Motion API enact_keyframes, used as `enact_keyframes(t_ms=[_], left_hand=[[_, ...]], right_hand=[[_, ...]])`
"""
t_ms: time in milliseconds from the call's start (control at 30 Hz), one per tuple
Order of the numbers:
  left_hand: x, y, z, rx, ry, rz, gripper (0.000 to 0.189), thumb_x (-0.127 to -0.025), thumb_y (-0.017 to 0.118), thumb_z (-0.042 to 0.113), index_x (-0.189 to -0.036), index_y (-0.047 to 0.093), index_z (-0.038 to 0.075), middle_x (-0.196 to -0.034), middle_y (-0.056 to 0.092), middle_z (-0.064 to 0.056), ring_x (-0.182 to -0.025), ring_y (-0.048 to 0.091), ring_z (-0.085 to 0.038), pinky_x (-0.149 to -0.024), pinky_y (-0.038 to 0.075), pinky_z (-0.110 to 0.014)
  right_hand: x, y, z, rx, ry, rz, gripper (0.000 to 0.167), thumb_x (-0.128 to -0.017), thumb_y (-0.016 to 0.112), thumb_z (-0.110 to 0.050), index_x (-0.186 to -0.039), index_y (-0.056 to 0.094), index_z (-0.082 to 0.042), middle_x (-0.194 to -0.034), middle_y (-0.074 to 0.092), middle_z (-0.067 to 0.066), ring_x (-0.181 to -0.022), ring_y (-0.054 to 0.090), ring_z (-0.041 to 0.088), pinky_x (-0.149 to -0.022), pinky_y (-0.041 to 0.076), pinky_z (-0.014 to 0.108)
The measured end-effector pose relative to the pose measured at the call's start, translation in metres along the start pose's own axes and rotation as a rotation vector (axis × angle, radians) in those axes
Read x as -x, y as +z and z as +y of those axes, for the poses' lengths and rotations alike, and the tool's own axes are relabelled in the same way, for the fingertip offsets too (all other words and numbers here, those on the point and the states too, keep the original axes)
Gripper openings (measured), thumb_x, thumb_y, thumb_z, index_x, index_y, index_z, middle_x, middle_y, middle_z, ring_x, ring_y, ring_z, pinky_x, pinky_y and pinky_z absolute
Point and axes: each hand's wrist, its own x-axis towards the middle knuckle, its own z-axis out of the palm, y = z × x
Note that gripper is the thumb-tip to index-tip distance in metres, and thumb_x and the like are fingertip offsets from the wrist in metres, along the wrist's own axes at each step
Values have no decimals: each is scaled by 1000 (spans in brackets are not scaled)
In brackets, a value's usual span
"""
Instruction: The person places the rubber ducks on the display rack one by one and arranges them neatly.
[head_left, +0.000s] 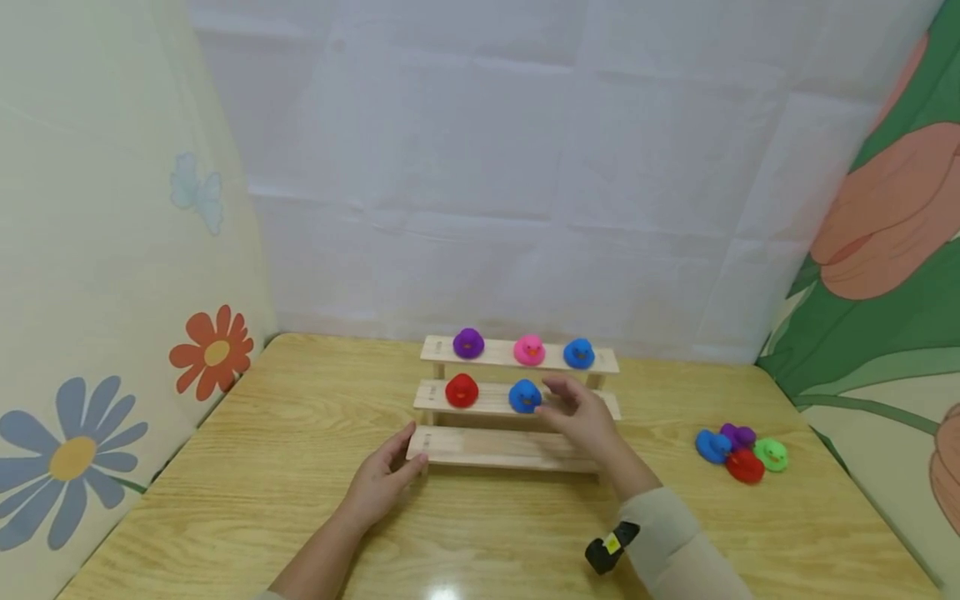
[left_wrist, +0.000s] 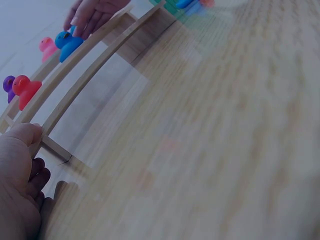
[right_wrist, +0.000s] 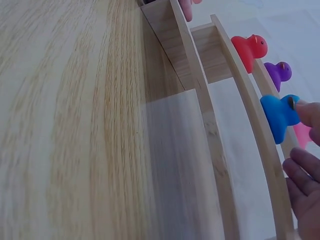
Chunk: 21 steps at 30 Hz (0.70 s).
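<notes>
A three-tier wooden rack stands on the table. My left hand grips the left end of its lowest shelf, thumb at the front edge. My right hand is at the middle shelf, fingers apart, beside a blue rubber duck. In the right wrist view, the thumb appears to touch the head of that blue duck. A red duck sits left of it. On the top shelf are a purple duck, a pink duck and another blue duck.
Right of the rack, a loose group lies on the table: a blue duck, a purple duck, a red duck and a green duck. A white cloth hangs behind the table.
</notes>
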Motion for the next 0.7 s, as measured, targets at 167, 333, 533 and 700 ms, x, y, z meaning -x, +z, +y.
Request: enact_keyframes(t_ms=[167, 333, 533, 700], left_hand=[[1, -1, 1, 0, -2, -7, 64, -98, 61, 22, -151, 33, 2, -151, 43, -21, -141, 40, -35, -116, 31, -49], [0, -1, 1, -2, -2, -6, 64, -98, 61, 22, -151, 33, 2, -151, 42, -21, -142, 39, -35, -117, 30, -49], [0, -1, -1, 0, -2, -5, 64, -98, 61, 23, -151, 34, 2, -151, 42, -20, -142, 39, -34, -117, 30, -48], [-1, -1, -2, 4, -2, -7, 64, -98, 61, 23, -151, 34, 3, -152, 41, -20, -142, 38, -34, -117, 29, -48]], right_hand=[[4, -8, 5, 27, 6, 19, 45, -85, 76, -15, -128, 61, -8, -134, 62, 14, -125, 57, 32, -110, 43, 46], [8, -15, 9, 21, 3, 18, 46, -87, 74, -13, -129, 59, -6, -136, 60, 17, -125, 56, 33, -109, 44, 46], [13, -23, 14, 35, 12, 35, 48, -87, 75, -15, -130, 58, -4, -135, 59, 17, -125, 57, 34, -109, 44, 45], [19, -31, 18, 40, 0, 80, 46, -86, 75, -12, -128, 60, -3, -131, 61, 19, -122, 58, 34, -108, 45, 46]])
